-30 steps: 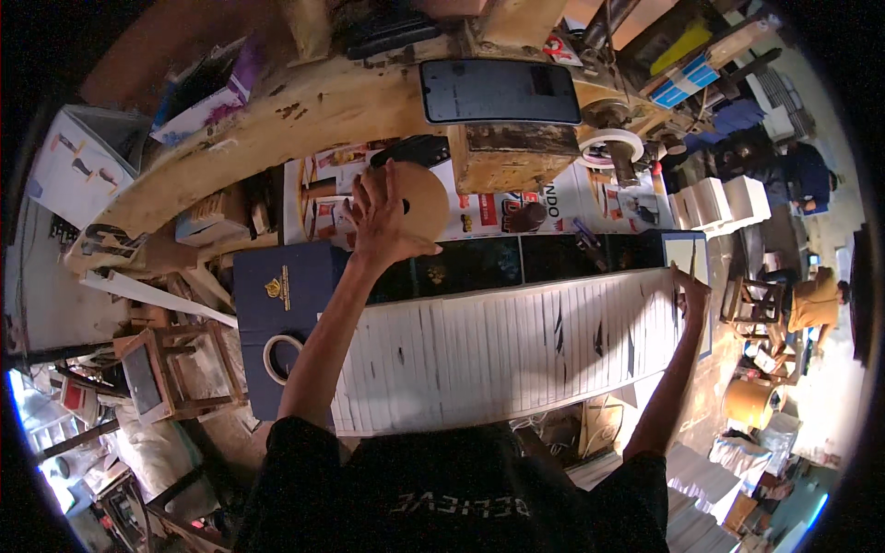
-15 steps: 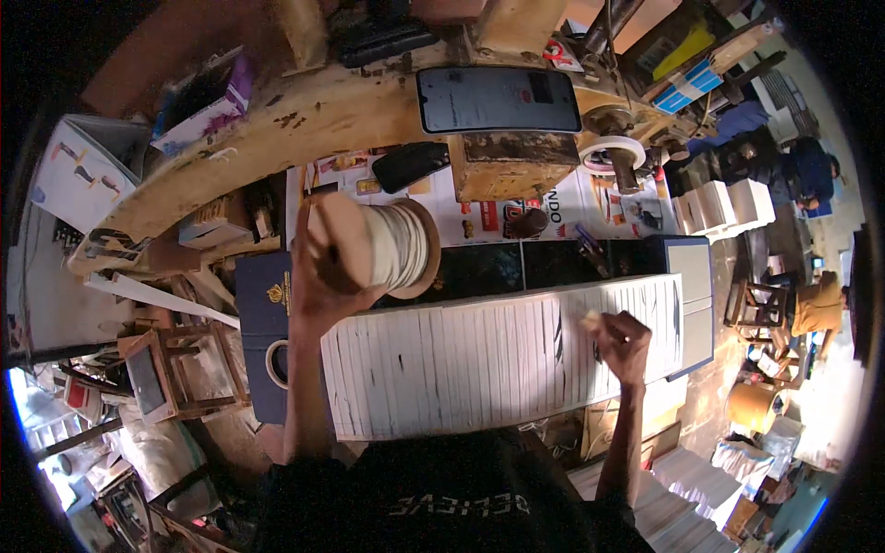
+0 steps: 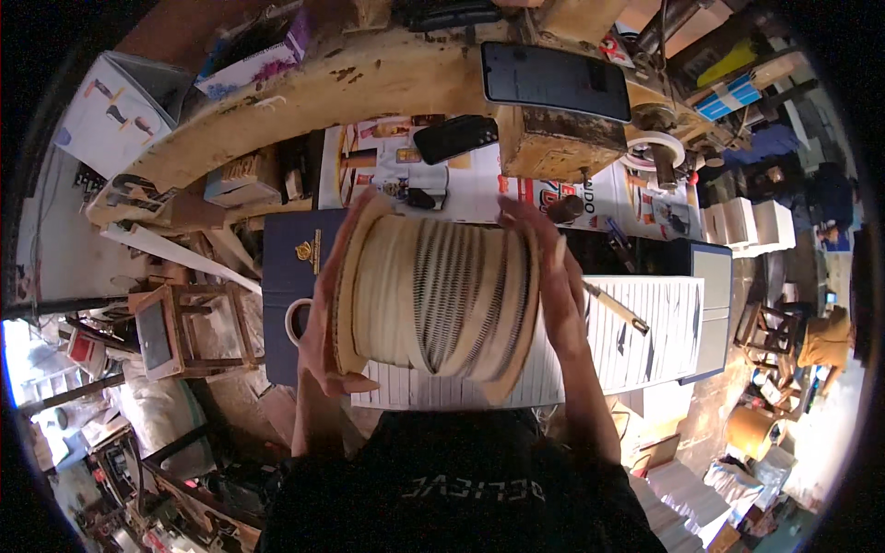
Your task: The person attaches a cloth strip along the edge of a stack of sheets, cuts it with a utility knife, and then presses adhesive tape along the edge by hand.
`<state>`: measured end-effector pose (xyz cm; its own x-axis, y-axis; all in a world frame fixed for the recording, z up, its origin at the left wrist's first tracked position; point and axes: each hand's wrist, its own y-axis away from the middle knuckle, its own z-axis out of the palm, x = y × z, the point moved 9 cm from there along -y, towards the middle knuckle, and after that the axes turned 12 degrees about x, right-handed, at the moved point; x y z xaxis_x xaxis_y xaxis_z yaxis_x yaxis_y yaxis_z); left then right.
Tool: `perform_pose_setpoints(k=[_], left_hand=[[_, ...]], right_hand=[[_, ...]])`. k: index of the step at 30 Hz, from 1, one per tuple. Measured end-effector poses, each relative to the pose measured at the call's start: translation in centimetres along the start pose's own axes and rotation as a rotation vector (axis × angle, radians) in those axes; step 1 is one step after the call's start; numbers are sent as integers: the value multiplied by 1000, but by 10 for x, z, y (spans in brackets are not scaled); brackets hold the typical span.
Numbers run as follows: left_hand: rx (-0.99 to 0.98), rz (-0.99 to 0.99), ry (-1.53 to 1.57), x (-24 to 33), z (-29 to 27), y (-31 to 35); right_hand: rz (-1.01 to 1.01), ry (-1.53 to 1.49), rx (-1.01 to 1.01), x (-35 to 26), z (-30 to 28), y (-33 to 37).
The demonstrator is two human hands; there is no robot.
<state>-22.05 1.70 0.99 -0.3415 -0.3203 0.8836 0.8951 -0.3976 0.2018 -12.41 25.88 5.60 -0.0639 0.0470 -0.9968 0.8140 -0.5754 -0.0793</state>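
A large spool (image 3: 387, 295) wound with cream ribbon, its edges dark and stitched-looking, is held up in front of me between both hands. My left hand (image 3: 327, 318) grips the brown left flange, the thumb near its lower edge. My right hand (image 3: 550, 276) presses on the right flange with its fingers at the upper rim. A slim pale tool (image 3: 619, 310) with a dark end shows beside my right wrist; whether that hand holds it I cannot tell. Behind the spool stretches a row of white paper blocks (image 3: 668, 323), partly hidden by it.
Dark blue covers (image 3: 288, 244) lie at the left, near a tape roll (image 3: 297, 321). A phone (image 3: 553, 81) rests on a worn wooden block (image 3: 553, 146), with a black phone (image 3: 454, 138) on printed paper. A curved wooden beam (image 3: 369, 83) crosses the far side.
The spool has moved right and nearer, turning its ribbon side toward me. My right hand has come from the white row onto its right flange. The slim tool now shows.
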Motion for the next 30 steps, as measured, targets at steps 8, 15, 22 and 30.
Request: perform_pose_setpoints(k=[8,15,22,30], left_hand=[[-2,-99,61,-11,5,16],[14,-123,178,-16,20,11],[109,-116,208,-20,39,23],[-75,-311,659,1,76,43]], right_hand=[[472,-944,-600,30,19,24],[450,-194,-392,37,29,36],[220,-124,75,26,-2,47],[439,-358,161,71,23,21]])
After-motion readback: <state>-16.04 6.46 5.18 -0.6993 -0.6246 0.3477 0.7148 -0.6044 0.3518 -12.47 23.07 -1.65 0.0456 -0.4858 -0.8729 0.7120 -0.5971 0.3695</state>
